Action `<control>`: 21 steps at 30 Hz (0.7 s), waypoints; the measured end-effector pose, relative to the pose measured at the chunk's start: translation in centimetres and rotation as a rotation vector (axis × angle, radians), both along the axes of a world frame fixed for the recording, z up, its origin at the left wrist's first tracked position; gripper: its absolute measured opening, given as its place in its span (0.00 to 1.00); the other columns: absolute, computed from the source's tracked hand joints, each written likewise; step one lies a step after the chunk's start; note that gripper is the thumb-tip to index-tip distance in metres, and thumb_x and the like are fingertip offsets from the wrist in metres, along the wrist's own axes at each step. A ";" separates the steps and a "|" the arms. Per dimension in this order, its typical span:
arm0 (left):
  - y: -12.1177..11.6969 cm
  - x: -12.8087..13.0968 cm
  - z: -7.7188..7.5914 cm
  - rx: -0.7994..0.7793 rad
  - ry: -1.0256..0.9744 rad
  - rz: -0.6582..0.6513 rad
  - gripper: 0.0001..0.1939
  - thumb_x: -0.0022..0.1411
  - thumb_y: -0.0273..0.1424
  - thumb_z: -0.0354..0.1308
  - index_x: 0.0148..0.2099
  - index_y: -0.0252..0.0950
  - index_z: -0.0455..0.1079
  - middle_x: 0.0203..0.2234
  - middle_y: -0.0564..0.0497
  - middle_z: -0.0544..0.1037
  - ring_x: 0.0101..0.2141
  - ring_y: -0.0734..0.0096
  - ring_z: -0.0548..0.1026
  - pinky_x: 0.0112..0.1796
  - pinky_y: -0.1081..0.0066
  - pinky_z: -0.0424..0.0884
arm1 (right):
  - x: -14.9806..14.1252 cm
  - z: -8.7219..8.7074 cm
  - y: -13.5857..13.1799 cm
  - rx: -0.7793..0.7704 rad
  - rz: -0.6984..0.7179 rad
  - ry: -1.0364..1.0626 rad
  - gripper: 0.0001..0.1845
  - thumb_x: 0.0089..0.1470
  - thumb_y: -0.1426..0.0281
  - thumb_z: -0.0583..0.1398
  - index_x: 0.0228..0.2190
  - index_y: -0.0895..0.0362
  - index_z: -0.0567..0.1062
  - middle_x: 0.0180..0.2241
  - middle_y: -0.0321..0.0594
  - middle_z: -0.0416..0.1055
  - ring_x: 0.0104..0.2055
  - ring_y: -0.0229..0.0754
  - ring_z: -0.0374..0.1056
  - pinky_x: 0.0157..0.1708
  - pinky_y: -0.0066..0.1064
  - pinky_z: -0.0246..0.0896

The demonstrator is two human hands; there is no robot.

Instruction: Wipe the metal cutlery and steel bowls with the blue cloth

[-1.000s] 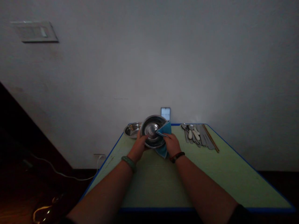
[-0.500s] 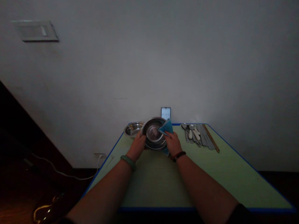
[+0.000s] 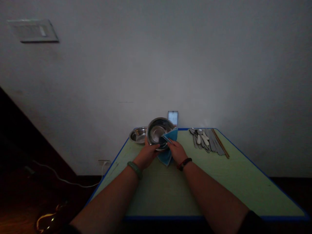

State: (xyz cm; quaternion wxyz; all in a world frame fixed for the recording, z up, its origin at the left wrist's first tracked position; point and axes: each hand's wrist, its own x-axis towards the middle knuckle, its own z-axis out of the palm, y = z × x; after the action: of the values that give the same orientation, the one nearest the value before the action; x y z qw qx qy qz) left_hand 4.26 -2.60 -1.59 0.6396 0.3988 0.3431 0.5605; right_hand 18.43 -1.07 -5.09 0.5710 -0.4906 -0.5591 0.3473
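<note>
The bowl [image 3: 155, 132] is round, of shiny metal, with a raised rim and a paler circular base inside. It is tilted, its mouth facing me, over the far part of the green, blue-edged surface [image 3: 168, 195]. The fingers of my left hand [image 3: 146, 155] grip its near-left rim, thumb over the edge. The fingers of my right hand [image 3: 177, 152] grasp the blue cloth [image 3: 172, 134], which lies folded over the bowl's right side; a second corner hangs below.

The cloth covers the right rim, and the bowl's underside is out of sight. A second metal bowl [image 3: 138, 136], behind at the left, is partly concealed. Pixelation obscures the lit screen [image 3: 173, 117]. Dim light blurs the overlapping cutlery [image 3: 202, 140].
</note>
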 end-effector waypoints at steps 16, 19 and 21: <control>0.5 -1.7 1.6 -0.040 0.340 0.246 0.24 0.51 0.35 0.55 0.53 0.43 0.60 0.35 0.49 0.73 0.29 0.65 0.74 0.23 0.67 0.72 | 0.5 1.1 -0.7 0.150 -0.178 -0.079 0.16 0.47 0.66 0.58 0.38 0.55 0.79 0.43 0.44 0.69 0.45 0.43 0.66 0.51 0.35 0.57; 0.7 -1.6 1.2 -0.032 0.324 0.195 0.24 0.52 0.35 0.54 0.53 0.43 0.62 0.38 0.47 0.75 0.31 0.63 0.75 0.24 0.67 0.72 | 0.5 1.0 -0.6 0.140 -0.192 -0.078 0.17 0.48 0.66 0.57 0.39 0.57 0.79 0.43 0.45 0.68 0.46 0.44 0.65 0.51 0.36 0.57; 0.8 -1.5 0.8 -0.030 0.292 0.147 0.22 0.53 0.34 0.53 0.52 0.42 0.64 0.37 0.47 0.76 0.32 0.63 0.75 0.24 0.68 0.72 | 0.5 1.0 -0.4 0.120 -0.201 -0.068 0.18 0.47 0.67 0.57 0.40 0.58 0.78 0.42 0.45 0.68 0.45 0.44 0.65 0.51 0.37 0.57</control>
State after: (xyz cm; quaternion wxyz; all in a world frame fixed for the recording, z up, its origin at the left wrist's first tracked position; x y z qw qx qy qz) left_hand 2.78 -1.80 -0.78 0.5460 0.4401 0.4693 0.5366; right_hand 18.98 -1.48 -4.13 0.6118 -0.5208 -0.5460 0.2374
